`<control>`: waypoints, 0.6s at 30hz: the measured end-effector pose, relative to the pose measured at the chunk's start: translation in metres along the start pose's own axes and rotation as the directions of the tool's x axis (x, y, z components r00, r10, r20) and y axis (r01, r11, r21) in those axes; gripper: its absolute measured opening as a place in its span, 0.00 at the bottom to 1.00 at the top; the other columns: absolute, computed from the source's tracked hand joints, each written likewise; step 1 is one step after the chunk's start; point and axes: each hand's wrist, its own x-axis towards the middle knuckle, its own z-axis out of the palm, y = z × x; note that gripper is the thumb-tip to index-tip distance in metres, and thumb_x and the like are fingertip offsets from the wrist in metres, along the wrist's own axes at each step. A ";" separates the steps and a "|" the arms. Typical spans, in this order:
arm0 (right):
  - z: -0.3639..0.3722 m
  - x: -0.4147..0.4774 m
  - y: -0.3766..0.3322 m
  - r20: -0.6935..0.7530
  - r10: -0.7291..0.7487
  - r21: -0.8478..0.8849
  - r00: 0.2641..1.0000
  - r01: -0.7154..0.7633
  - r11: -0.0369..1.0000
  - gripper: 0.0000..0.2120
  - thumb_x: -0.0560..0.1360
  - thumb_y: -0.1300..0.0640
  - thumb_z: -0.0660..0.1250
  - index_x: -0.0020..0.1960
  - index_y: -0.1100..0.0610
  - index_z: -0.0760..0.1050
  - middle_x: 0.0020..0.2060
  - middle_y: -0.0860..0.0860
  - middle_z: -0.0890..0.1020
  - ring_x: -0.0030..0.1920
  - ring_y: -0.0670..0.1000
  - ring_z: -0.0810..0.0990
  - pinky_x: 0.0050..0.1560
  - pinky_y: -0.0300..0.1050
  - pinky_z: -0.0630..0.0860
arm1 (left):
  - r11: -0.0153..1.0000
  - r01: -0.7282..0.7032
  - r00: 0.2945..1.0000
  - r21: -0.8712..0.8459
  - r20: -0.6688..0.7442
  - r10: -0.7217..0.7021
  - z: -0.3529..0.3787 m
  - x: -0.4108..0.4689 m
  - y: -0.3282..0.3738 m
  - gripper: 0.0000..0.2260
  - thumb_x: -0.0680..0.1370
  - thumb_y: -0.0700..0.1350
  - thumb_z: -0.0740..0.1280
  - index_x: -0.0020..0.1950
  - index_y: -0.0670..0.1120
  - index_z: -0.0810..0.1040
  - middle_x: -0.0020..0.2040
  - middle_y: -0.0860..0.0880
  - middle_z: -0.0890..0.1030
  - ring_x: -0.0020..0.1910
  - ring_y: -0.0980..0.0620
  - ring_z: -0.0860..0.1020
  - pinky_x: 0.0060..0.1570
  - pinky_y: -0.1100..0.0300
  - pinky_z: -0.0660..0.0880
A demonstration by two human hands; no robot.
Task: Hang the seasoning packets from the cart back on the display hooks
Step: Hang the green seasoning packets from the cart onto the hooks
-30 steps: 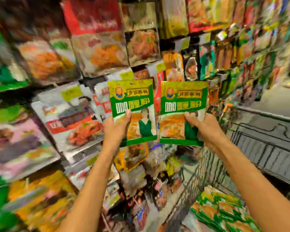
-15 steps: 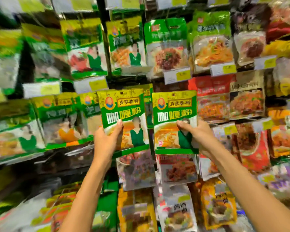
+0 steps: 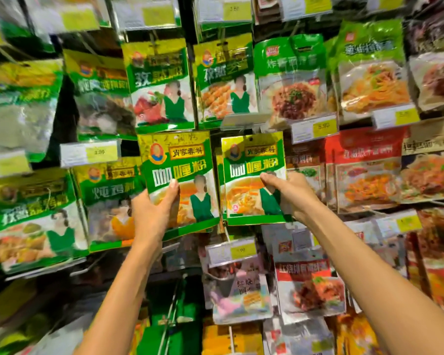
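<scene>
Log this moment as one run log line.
phase: hanging | left hand: grips left curry packet | right hand: grips right curry packet | packets: side by side, not touching | hooked: cannot tell

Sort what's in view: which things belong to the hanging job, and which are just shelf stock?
Job:
- left hand, gripping the left packet
- right hand, gripping the right packet

Shelf stock:
- green packets hanging above
- red packets to the right
- price tags
</scene>
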 end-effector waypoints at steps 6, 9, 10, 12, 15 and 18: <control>0.001 0.002 0.002 0.045 0.019 -0.023 0.999 -0.018 1.000 0.08 0.72 0.54 0.73 0.41 0.57 0.77 0.34 0.51 0.82 0.38 0.50 0.82 0.38 0.44 0.78 | 1.000 -0.016 1.000 -0.025 -0.017 0.016 0.003 0.002 -0.007 0.08 0.76 0.46 0.68 0.54 0.48 0.79 0.47 0.53 0.82 0.43 0.60 0.80 0.42 0.68 0.76; 0.002 0.002 -0.003 0.048 0.016 -0.043 0.999 -0.014 0.999 0.07 0.72 0.54 0.73 0.42 0.58 0.77 0.33 0.50 0.82 0.34 0.47 0.81 0.31 0.39 0.76 | 0.999 -0.011 0.999 -0.043 -0.039 0.009 0.003 0.002 -0.006 0.06 0.76 0.47 0.68 0.52 0.50 0.79 0.45 0.56 0.82 0.40 0.64 0.80 0.36 0.72 0.75; 0.001 0.003 -0.004 0.045 0.017 -0.044 0.999 -0.015 0.999 0.08 0.72 0.55 0.73 0.42 0.58 0.77 0.32 0.49 0.82 0.32 0.46 0.81 0.30 0.38 0.76 | 0.999 -0.011 0.999 -0.045 -0.044 0.010 0.004 0.002 -0.005 0.05 0.76 0.47 0.68 0.51 0.50 0.79 0.45 0.56 0.82 0.39 0.64 0.80 0.36 0.72 0.75; -0.001 0.004 -0.007 0.062 0.027 -0.043 0.998 -0.024 0.999 0.08 0.72 0.55 0.73 0.43 0.59 0.78 0.29 0.48 0.83 0.28 0.45 0.82 0.26 0.36 0.75 | 0.999 -0.015 0.999 -0.046 -0.049 0.013 0.005 0.001 -0.003 0.05 0.76 0.47 0.68 0.51 0.50 0.79 0.44 0.56 0.82 0.40 0.65 0.80 0.36 0.72 0.75; 0.000 0.007 -0.008 0.091 0.086 -0.070 0.992 -0.079 0.994 0.08 0.72 0.56 0.72 0.46 0.61 0.78 0.30 0.50 0.83 0.29 0.47 0.82 0.28 0.39 0.77 | 0.999 -0.007 0.999 -0.044 -0.050 0.004 0.008 -0.001 -0.001 0.03 0.75 0.47 0.69 0.48 0.53 0.79 0.44 0.57 0.82 0.41 0.62 0.81 0.38 0.68 0.77; 0.009 0.015 -0.003 0.044 0.100 -0.109 0.994 -0.095 0.990 0.11 0.74 0.57 0.71 0.50 0.64 0.76 0.42 0.59 0.82 0.41 0.53 0.82 0.42 0.48 0.80 | 1.000 -0.013 0.999 -0.025 -0.049 0.012 0.011 -0.004 0.002 0.02 0.75 0.47 0.69 0.45 0.55 0.79 0.43 0.58 0.82 0.43 0.60 0.81 0.42 0.65 0.77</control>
